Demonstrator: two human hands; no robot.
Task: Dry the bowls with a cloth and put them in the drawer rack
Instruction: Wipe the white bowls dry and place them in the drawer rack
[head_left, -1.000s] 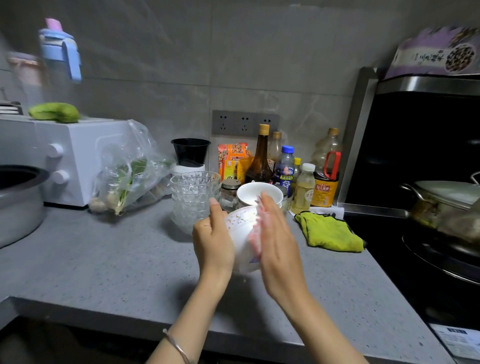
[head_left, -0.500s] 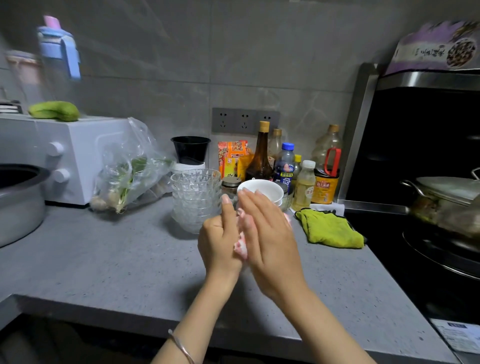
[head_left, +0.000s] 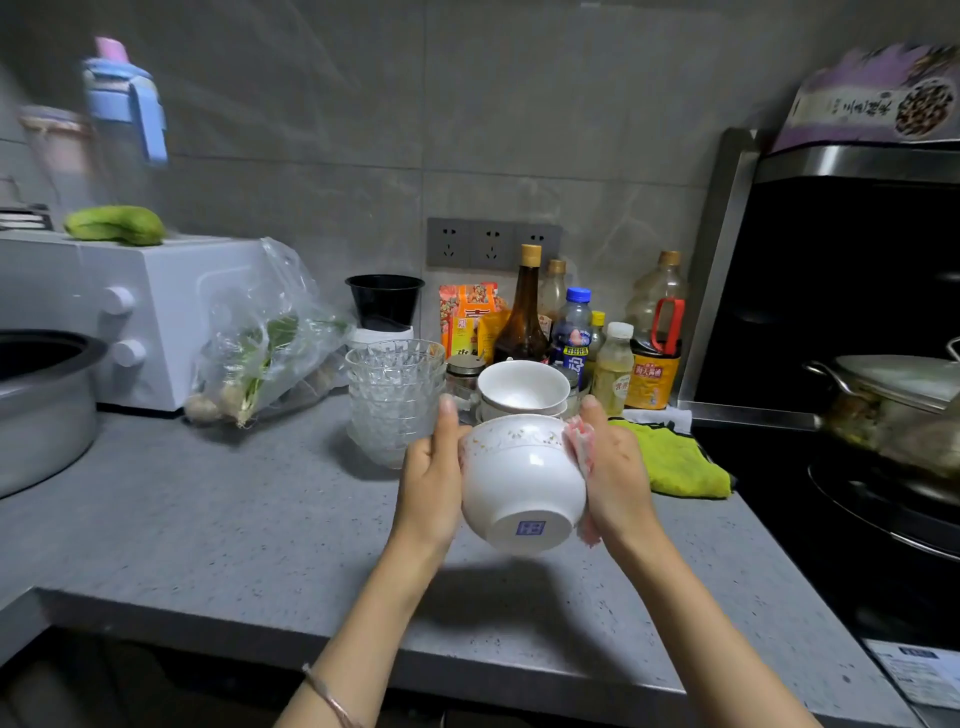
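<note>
I hold a white bowl (head_left: 522, 478) with a gold rim pattern above the grey counter (head_left: 218, 525), its base with a blue mark turned toward me. My left hand (head_left: 434, 478) grips its left side. My right hand (head_left: 615, 467) presses a pink-white cloth (head_left: 581, 447) against its right side. Behind the bowl a small stack of white bowls (head_left: 522, 387) stands on the counter. To the left of those rises a stack of clear glass bowls (head_left: 395, 395). No drawer rack is in view.
A green cloth (head_left: 675, 462) lies right of my hands, by the black stove (head_left: 857, 545) with a lidded pan (head_left: 904, 395). Bottles (head_left: 524, 317) and packets line the wall. A bag of greens (head_left: 265, 338), a white oven (head_left: 130, 317) and a grey pot (head_left: 36, 405) stand left.
The bowl has turned so its base faces me. My hands, pressed close together over it before, now sit apart on its two sides, with the cloth on the right side.
</note>
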